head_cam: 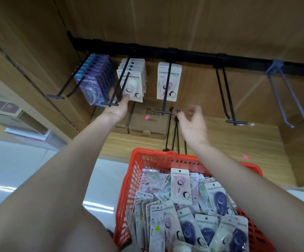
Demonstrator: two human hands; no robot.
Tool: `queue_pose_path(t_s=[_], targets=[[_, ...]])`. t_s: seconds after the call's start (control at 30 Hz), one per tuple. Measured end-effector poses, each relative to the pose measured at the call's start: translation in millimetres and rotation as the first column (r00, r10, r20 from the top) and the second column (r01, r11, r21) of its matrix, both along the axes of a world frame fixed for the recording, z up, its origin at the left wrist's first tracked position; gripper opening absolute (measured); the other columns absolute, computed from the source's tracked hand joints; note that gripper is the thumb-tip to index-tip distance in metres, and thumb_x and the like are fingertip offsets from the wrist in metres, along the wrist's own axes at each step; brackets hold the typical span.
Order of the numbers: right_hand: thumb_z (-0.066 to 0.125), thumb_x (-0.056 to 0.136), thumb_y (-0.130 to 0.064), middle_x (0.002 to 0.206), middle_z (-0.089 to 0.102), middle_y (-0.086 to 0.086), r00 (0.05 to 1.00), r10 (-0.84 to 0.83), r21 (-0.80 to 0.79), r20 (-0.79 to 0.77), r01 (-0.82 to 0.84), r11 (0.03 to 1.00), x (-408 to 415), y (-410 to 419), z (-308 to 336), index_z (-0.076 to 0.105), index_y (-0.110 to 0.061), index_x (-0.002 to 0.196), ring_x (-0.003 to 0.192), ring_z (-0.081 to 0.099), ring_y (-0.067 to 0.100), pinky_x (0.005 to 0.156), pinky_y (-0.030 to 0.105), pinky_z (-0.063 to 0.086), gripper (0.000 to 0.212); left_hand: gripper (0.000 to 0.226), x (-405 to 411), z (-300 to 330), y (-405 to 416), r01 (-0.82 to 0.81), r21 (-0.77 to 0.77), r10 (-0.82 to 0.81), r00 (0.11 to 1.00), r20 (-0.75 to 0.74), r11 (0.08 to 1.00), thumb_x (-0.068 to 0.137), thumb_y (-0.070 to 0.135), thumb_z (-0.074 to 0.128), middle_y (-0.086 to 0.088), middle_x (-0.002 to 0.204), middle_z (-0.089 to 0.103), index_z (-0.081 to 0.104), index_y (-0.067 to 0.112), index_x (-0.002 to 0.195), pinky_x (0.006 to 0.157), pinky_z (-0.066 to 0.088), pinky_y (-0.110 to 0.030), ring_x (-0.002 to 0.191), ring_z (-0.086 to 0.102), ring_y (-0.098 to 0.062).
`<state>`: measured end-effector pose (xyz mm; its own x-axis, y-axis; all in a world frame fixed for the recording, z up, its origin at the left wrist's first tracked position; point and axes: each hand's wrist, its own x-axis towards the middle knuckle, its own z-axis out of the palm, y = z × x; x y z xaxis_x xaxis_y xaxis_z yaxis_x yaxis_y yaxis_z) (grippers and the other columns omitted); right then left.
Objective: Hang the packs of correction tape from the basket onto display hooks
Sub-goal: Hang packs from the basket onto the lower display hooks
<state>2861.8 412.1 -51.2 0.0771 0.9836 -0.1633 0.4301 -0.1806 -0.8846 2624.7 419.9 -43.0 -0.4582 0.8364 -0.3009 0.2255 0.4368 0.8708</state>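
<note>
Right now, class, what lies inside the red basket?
The red basket holds a loose heap of correction tape packs, pink, dark blue, green and white, overlapping at all angles. Whatever lies beneath the top layer, and the basket's floor, is covered by the packs.

packs (pixel 181 186) in red basket (pixel 129 188)

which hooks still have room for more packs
Free: the bare black double hook right of the pink packs and the grey hook at far right. The pink hook holds few. Crowded: the purple packs and white packs.
</note>
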Motion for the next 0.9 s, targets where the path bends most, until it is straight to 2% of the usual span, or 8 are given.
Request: queue_pose_path(t_s=[0.17, 0.3, 0.4, 0.47, 0.53, 0.73, 0.83, 0.9], targets=[[0.06, 0.1, -0.007, 0.102, 0.061, -0.011, 0.999, 0.026, 0.095, 0.021, -0.027, 0.995, 57, -73, -20, 0.054, -0.018, 0.118, 0.093, 0.059, -0.002, 0.082, 0.014, 0.048, 0.022, 0.068, 26, 0, -39, 0.023, -0.166, -0.064, 0.967, -0.245, 0.986, 0.105, 0.039, 0.053, -0.024, 0.157, 0.039, 0.024, 0.006, 0.157, 0.116, 0.033, -0.038, 0.144, 0.041, -0.038], [0.059, 0.101, -0.005, 0.096, 0.063, -0.009, 0.982, 0.108, -0.096, 0.158, -0.093, 0.991, 94, -116, -67, 0.061, -0.013, 0.113, 0.09, 0.063, 0.01, 0.079, 0.024, 0.05, 0.015, 0.047, 70, -18, -90, 0.251, -0.327, -0.363, 0.865, -0.347, 0.911, 0.101, 0.033, 0.061, -0.02, 0.131, 0.058, 0.044, 0.005, 0.135, 0.089, 0.049, -0.037, 0.115, 0.061, -0.036], [0.059, 0.102, -0.011, 0.1, 0.066, -0.001, 0.917, 0.345, -0.353, 0.202, -0.26, 0.898, 107, -137, -101, 0.062, -0.015, 0.11, 0.092, 0.065, 0.02, 0.074, 0.031, 0.052, 0.01, 0.034, 98, -39, -140, 0.554, -0.561, -0.776, 0.552, -0.305, 0.615, 0.102, 0.032, 0.06, -0.016, 0.123, 0.065, 0.054, 0.008, 0.126, 0.078, 0.051, -0.033, 0.101, 0.064, -0.028], [0.06, 0.101, -0.017, 0.103, 0.069, 0.0, 0.82, 0.505, -0.421, 0.269, -0.371, 0.828, 112, -153, -116, 0.063, -0.016, 0.113, 0.093, 0.066, 0.022, 0.081, 0.037, 0.056, 0.013, 0.045, 111, -59, -173, 0.597, -0.71, -0.922, 0.323, -0.213, 0.373, 0.103, 0.033, 0.056, -0.015, 0.142, 0.055, 0.05, 0.01, 0.142, 0.097, 0.049, -0.036, 0.125, 0.057, -0.031], [0.06, 0.101, -0.021, 0.107, 0.069, 0.002, 0.738, 0.591, -0.42, 0.324, -0.448, 0.789, 113, -166, -122, 0.063, -0.014, 0.119, 0.093, 0.066, 0.021, 0.082, 0.037, 0.056, 0.02, 0.061, 120, -79, -200, 0.576, -0.783, -0.967, 0.225, -0.124, 0.234, 0.104, 0.037, 0.055, -0.016, 0.151, 0.045, 0.034, 0.014, 0.157, 0.108, 0.045, -0.042, 0.136, 0.049, -0.034], [0.057, 0.099, -0.046, 0.127, 0.063, 0.004, 0.523, 0.75, -0.435, 0.406, -0.611, 0.661, 105, -184, -119, 0.061, -0.02, 0.126, 0.118, 0.058, 0.026, 0.097, 0.039, 0.048, 0.038, 0.091, 131, -103, -225, 0.488, -0.804, -0.913, 0.377, -0.158, 0.341, 0.094, 0.053, 0.065, -0.012, 0.155, 0.039, 0.017, 0.021, 0.163, 0.107, 0.046, -0.053, 0.138, 0.048, -0.036], [0.055, 0.097, -0.059, 0.128, 0.058, 0.007, 0.429, 0.794, -0.475, 0.431, -0.64, 0.604, 103, -186, -117, 0.061, -0.02, 0.128, 0.121, 0.053, 0.028, 0.099, 0.039, 0.044, 0.051, 0.074, 134, -105, -227, 0.48, -0.774, -0.882, 0.424, -0.206, 0.412, 0.092, 0.041, 0.07, -0.011, 0.138, 0.055, 0.035, 0.017, 0.153, 0.093, 0.053, -0.045, 0.12, 0.059, -0.031], [0.057, 0.094, -0.064, 0.126, 0.056, 0.008, 0.385, 0.801, -0.48, 0.458, -0.651, 0.588, 101, -189, -113, 0.06, -0.017, 0.128, 0.12, 0.051, 0.028, 0.099, 0.039, 0.041, 0.058, 0.055, 135, -107, -226, 0.507, -0.682, -0.81, 0.541, -0.224, 0.527, 0.09, 0.028, 0.073, -0.007, 0.122, 0.063, 0.049, 0.015, 0.138, 0.08, 0.054, -0.035, 0.104, 0.063, -0.025]])
